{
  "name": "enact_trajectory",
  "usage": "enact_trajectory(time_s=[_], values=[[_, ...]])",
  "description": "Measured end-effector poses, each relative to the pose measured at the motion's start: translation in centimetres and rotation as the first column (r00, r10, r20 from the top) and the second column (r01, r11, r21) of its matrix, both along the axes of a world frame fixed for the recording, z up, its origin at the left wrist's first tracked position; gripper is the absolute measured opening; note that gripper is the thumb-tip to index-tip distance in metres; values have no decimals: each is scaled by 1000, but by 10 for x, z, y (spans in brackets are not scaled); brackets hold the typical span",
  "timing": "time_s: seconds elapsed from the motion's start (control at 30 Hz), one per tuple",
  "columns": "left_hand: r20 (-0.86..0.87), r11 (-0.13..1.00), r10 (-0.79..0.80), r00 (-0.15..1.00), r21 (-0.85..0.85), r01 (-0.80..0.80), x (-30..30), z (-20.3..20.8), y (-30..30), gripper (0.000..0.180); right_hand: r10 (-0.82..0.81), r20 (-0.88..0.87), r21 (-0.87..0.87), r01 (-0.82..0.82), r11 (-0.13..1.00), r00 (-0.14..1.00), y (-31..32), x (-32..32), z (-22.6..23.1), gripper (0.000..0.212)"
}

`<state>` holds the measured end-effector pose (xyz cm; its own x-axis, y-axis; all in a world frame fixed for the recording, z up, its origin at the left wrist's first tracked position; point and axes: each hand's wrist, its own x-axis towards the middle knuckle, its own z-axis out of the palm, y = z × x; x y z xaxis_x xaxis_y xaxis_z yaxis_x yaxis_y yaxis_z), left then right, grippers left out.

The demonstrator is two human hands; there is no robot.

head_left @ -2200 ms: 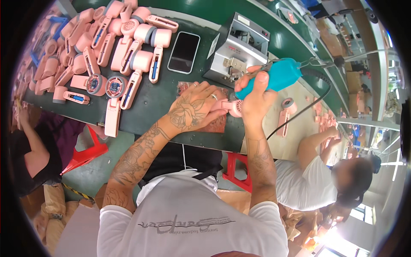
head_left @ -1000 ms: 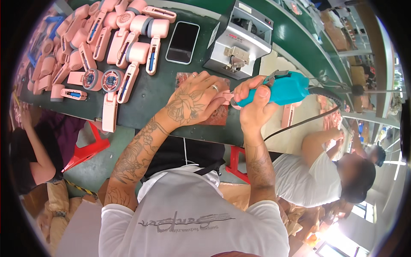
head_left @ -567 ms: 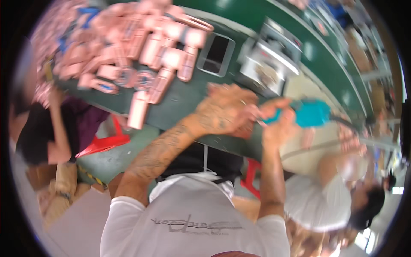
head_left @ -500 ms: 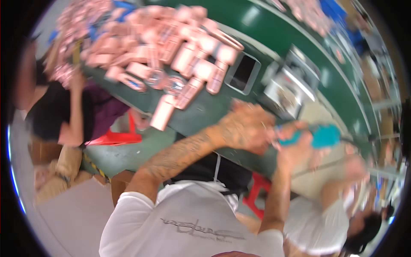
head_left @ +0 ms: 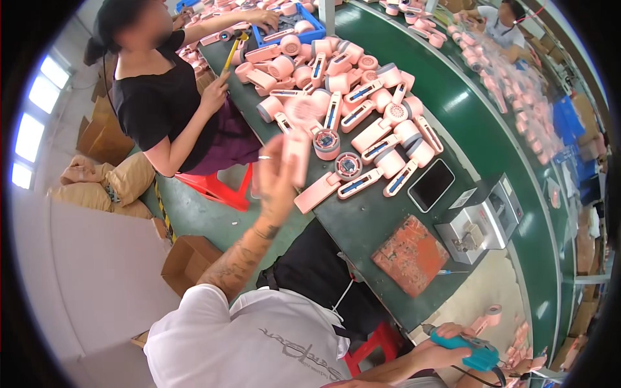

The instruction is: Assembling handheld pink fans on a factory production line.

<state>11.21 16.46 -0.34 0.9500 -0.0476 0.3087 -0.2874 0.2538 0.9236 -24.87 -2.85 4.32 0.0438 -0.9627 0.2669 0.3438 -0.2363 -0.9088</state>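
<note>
My left hand (head_left: pixel 277 184) is raised at the near edge of the bench, its fingers closed round a pink handheld fan (head_left: pixel 296 155), blurred by motion. Beside it lies a pile of similar pink fans (head_left: pixel 365 97), several with open handles and two with round inner parts facing up. Far to the lower right, my right hand (head_left: pixel 441 349) grips a teal electric screwdriver (head_left: pixel 475 351), its tip toward the bench corner and its cord trailing down.
A worn reddish block (head_left: pixel 411 254), a small blue screwdriver (head_left: pixel 451 272), a phone-like dark-screened device (head_left: pixel 432 185) and a metal apparatus (head_left: pixel 482 223) sit on the green bench. At left, a co-worker (head_left: pixel 171 97) holds a yellow-handled tool (head_left: pixel 231 57) by a blue crate (head_left: pixel 309 26).
My hands were close together over the bench and have parted. The left has moved left with the fan toward the pile; the right has gone down and right with the screwdriver. The view has shifted.
</note>
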Motion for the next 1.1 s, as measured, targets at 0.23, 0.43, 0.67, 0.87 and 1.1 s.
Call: enact_trajectory(time_s=[0.23,0.43,0.67,0.87,1.1], values=[[-36,961,276,960,5,-276,72,-31,61,48,114,-50,-15,-114,993,992,-5,10,-19,73],[142,997,80,987,8,-82,73,-2,30,51,137,-55,-32,-139,990,989,-1,20,-19,74],[162,937,122,979,307,-168,149,17,-15,53,106,-70,-44,-109,993,992,4,5,-23,68],[616,356,-141,775,762,-541,233,-22,-23,56,3,-110,-17,-5,1000,994,12,8,-14,81],[404,742,3,915,613,-273,206,-22,-32,72,52,-77,-18,-54,998,996,17,3,-15,78]])
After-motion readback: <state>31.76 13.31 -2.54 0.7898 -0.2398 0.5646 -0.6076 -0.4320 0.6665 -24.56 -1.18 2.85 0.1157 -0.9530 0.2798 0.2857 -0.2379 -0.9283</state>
